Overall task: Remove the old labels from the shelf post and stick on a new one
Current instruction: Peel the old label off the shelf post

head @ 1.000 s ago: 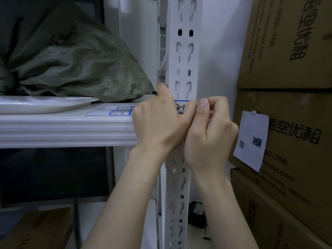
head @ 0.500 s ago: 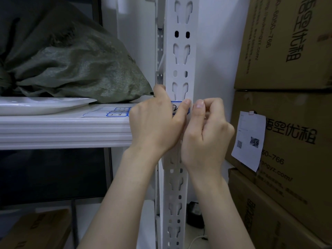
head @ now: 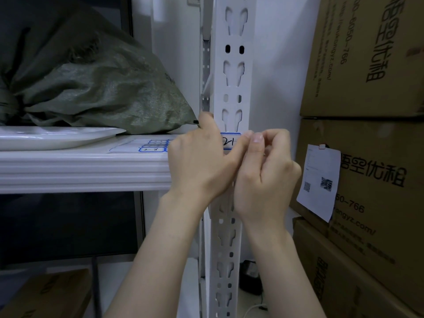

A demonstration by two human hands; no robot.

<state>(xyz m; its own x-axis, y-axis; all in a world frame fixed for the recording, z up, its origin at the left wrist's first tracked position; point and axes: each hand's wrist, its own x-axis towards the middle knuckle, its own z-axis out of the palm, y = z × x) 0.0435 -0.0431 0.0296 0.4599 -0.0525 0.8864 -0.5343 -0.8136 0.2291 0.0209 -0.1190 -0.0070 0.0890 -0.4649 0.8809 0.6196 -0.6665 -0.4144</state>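
A white slotted shelf post point(head: 232, 72) runs up the middle of the view. At shelf height it carries a white label with a blue border and black handwriting point(head: 230, 141). My left hand point(head: 199, 159) covers the label's left part, and its forefinger lies along the lower edge. My right hand point(head: 266, 168) sits at the label's right end with curled fingers, thumb and forefinger pinched at that edge. A small black thing shows above my left hand's knuckles; I cannot tell what it is. More blue-bordered labels on a sheet point(head: 153, 146) lie on the white shelf point(head: 82, 168).
A green woven sack point(head: 98, 88) and a white plate point(head: 57, 137) fill the shelf at the left. Stacked cardboard boxes point(head: 367, 111) stand close on the right, one with a paper slip point(head: 319, 180). A black adapter point(head: 251, 281) lies on the floor behind the post.
Both hands stay at the label. My left forefinger has slid a little along the label's lower edge toward my right thumb, and the view has shifted slightly.
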